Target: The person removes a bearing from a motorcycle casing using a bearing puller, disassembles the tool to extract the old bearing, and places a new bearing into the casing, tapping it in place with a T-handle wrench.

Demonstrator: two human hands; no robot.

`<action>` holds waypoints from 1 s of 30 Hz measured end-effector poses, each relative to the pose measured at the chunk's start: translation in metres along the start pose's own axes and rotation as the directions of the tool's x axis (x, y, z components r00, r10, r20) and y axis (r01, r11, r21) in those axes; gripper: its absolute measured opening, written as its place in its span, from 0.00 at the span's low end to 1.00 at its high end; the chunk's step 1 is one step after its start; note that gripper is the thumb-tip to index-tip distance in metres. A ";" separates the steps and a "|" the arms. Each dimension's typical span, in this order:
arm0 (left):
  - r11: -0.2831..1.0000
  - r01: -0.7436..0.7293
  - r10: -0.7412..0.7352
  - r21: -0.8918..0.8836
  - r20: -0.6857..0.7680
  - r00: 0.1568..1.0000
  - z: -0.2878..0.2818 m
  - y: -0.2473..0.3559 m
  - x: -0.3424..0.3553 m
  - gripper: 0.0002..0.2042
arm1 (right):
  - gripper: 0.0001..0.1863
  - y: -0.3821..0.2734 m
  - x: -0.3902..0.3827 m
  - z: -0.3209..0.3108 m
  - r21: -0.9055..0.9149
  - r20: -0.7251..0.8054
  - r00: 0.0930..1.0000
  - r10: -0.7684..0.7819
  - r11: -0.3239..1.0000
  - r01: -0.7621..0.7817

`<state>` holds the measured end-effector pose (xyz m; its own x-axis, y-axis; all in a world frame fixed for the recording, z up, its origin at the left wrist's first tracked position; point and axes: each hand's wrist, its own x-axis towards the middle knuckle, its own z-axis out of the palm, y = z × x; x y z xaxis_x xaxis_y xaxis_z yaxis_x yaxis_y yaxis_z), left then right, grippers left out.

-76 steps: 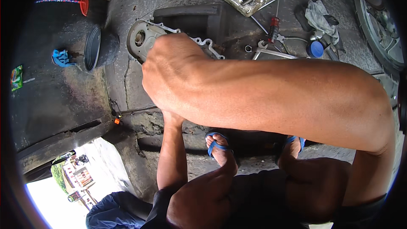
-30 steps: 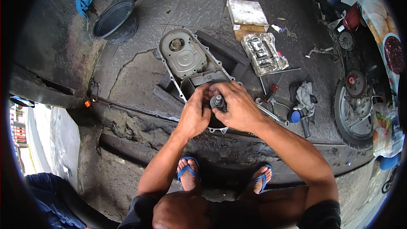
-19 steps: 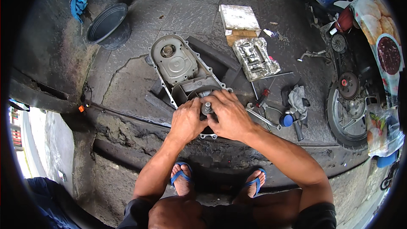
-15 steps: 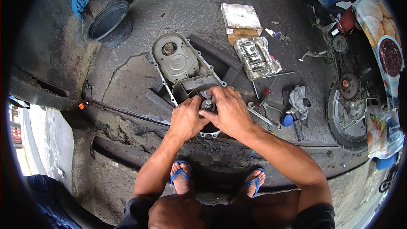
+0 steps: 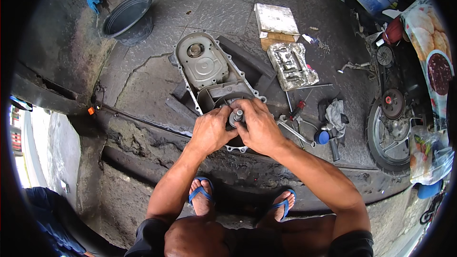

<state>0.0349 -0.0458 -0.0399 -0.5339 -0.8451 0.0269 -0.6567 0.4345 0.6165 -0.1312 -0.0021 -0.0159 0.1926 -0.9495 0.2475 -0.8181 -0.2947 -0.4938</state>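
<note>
Head view: vs 2.5 s ago, right forearm no longer crosses the casing; camera has tilted up, so white box [image 5: 277,18] and motorbike wheel [image 5: 381,150] now show in full or nearly so; left hand [image 5: 212,131] and right hand [image 5: 259,127] are now side by side, both clamped on a round metal part [image 5: 238,115] with a short shaft standing up between them; vs 0.5 s ago, same grip, but the right thumb has dropped lower, leaving more of the part's face in sight; fingertips on the underside hidden.

Part sits over the near end of the grey metal casing [image 5: 203,69], whose bolt-lobed rim shows past the hands; can't tell if the part touches it; casing lies open side up, partly over dark blocks [image 5: 252,62].

Right of the hands: wrench [image 5: 296,132], red-handled screwdriver [image 5: 298,110], blue disc-shaped piece [image 5: 322,137], grey cloth [image 5: 335,114]; silvery moulded tray [image 5: 287,77] farther off, just beside the box; black tub [image 5: 139,34] well apart, upper left.

Labels: box top worn and stained, print too small to tell; far-right sheet [image 5: 428,19] carries a printed food picture, tan lumps plus a dark red round.
</note>
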 end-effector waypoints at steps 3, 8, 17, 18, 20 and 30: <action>0.997 -0.053 0.052 -0.054 -0.031 0.998 -0.004 0.001 0.000 0.19 | 0.27 0.000 0.004 -0.007 0.161 -0.065 0.996 -0.062 0.984 0.072; 0.995 -0.084 0.081 -0.052 -0.048 0.996 0.000 -0.006 0.000 0.19 | 0.26 -0.006 0.006 -0.007 0.028 0.092 0.986 0.141 0.989 -0.144; 0.994 -0.082 0.081 -0.079 -0.010 0.997 0.003 -0.010 -0.004 0.21 | 0.25 -0.011 0.005 -0.008 -0.029 0.120 0.991 0.066 0.998 -0.063; 0.994 -0.068 0.068 -0.088 -0.003 0.998 0.004 -0.009 -0.003 0.21 | 0.24 -0.008 0.004 -0.006 0.029 0.131 0.990 0.054 0.998 -0.059; 0.984 -0.077 0.082 -0.163 0.026 0.996 -0.002 -0.007 -0.004 0.21 | 0.25 -0.007 0.006 -0.012 0.259 0.151 0.988 0.037 0.963 -0.076; 0.978 -0.161 0.169 -0.132 0.056 0.984 -0.016 -0.018 0.015 0.25 | 0.18 -0.030 0.025 -0.029 -0.069 0.249 0.904 0.348 0.937 -0.342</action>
<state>0.0471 -0.0710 -0.0380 -0.6663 -0.7406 0.0867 -0.4863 0.5197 0.7024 -0.1179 -0.0145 0.0291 0.0241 -0.9875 -0.1560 -0.8700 0.0562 -0.4898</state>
